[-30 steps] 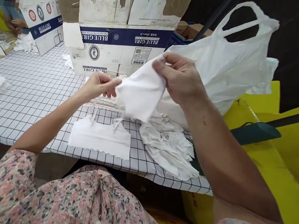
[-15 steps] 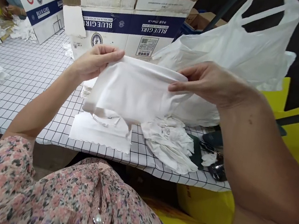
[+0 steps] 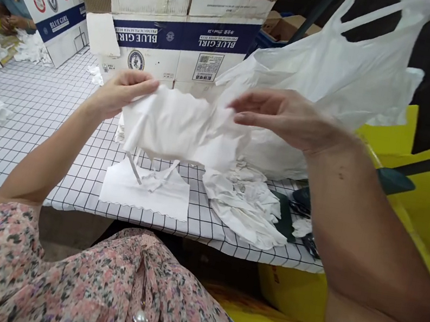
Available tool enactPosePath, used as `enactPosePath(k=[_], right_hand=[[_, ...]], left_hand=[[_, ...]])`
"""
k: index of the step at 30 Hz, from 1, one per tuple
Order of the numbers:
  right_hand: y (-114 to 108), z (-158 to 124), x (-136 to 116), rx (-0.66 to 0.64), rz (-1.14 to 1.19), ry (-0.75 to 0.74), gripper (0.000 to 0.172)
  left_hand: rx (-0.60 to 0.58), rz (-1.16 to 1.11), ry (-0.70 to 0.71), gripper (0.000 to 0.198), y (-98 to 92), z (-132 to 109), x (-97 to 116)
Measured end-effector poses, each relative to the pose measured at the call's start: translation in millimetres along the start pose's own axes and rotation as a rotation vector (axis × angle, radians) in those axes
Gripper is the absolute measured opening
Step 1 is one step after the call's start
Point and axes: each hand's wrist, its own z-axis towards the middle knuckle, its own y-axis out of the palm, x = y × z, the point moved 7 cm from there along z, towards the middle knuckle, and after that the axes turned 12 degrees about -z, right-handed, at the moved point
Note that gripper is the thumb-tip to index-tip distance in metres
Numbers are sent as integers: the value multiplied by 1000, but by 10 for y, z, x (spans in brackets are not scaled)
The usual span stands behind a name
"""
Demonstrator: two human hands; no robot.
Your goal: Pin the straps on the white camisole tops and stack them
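White garment (image 3: 180,125) held in the air above the gridded desk (image 3: 46,133).
The cloth is plain, soft and creased, slightly blurred, with a wavy upper edge and a thin strap dangling below its left part, over a white strapped top (image 3: 147,195) lying flat. The left hand (image 3: 121,91) pinches its upper left corner; the right hand (image 3: 288,117) is at its right end, fingers and thumb parted, whether gripping I cannot tell.
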Motion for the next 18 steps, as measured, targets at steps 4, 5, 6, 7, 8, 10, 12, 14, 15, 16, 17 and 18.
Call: enactPosePath(k=[4,5,6,7,8,10,12,14,15,16,17,18], right_hand=[[586,255,-247,-162,244,-101,73],[632,302,-251,-142,273,-87,65],[630,335,-230,-108,281,-54,58],[588,350,-193,-71,273,-12,53],[525,348,-151,-45,258,30,52],[386,316,-85,-38,226,88,54],[272,268,-54,-53,188,114,55],[188,219,-52,-46,150,119,55],[146,194,-54,-25,137,122,55],[100,167,-57,7,125,125,55],[46,138,-61,48,111,124,56],[-15,108,-65,90,92,120,58]], left_hand=[[-136,116,-77,30,484,170,225],[-159,125,-109,28,523,193,264],[-172,122,-142,26,516,198,292],[-177,110,-178,24,467,184,305],[-175,91,-214,21,387,153,304],[-157,25,-259,17,182,65,284],[-136,-77,-236,13,-6,-20,277],[-114,-178,-169,12,-145,-79,296],[-103,-214,-138,14,-194,-100,311],[-92,-233,-116,17,-233,-117,328],[-79,-234,-103,19,-266,-133,345],[-71,-221,-98,19,-291,-149,366]])
